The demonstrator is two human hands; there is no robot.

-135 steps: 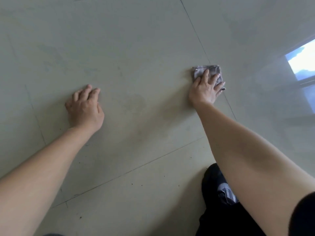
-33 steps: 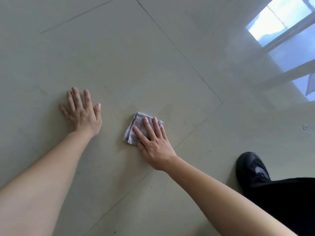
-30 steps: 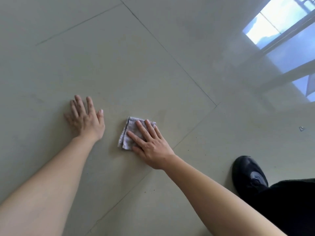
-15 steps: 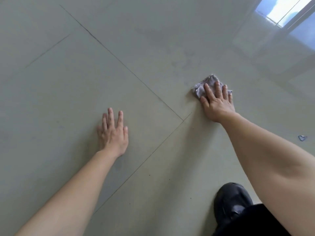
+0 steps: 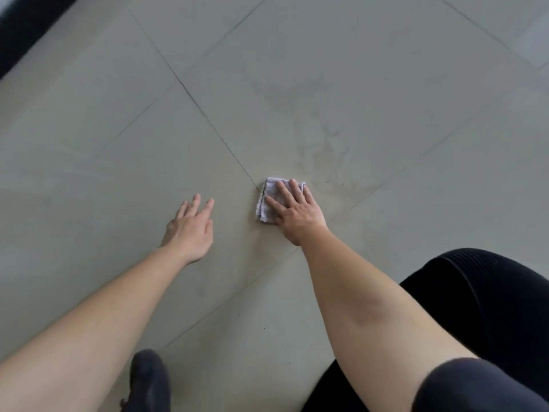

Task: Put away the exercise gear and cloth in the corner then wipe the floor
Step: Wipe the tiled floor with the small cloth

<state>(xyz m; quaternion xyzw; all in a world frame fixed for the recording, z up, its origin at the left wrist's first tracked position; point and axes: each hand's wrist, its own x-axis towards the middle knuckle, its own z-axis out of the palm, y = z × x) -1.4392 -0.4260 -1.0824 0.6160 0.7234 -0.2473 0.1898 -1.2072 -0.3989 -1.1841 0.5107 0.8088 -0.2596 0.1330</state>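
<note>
The right hand is covering much of the small folded pale grey cloth, pressing it with straight fingers onto the pale tiled floor beside a grout line; the left hand is reaching out relaxed and empty, its contact with the tile unclear. A dark shoe is being cut off at the bottom edge beside a black-clad leg.

Soft even daylight, slight motion blur

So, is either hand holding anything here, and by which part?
Nothing is gripped. The right hand presses flat on the folded cloth, covering its right half; the left hand is empty.
</note>
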